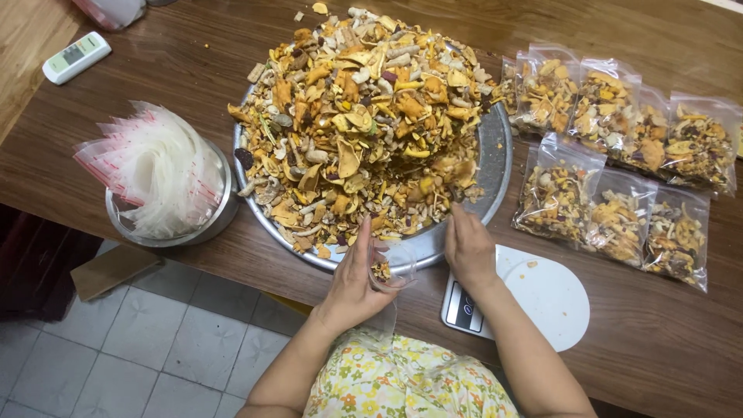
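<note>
My left hand is curled around a small clear bag, holding its mouth open at the near rim of the tray; a few bits of mix already sit in the bag's bottom. My right hand lies flat-fingered on the tray's near edge, fingertips against the foot of the mix, gripping nothing that I can see.

The mix is a tall, loose heap of yellow and orange dried chips, pale nuts and dark bits, covering nearly all the round metal tray and spilling to its rim on the far and left sides. Only a bare crescent of tray shows on the right.

Just under my right wrist stands a white scale, close to the desk's near edge. Right of the tray, filled bags lie in two rows, touching each other. Left of the tray, a metal bowl holds a fan of empty bags, and it overhangs the desk's edge a little. A remote lies far left.
</note>
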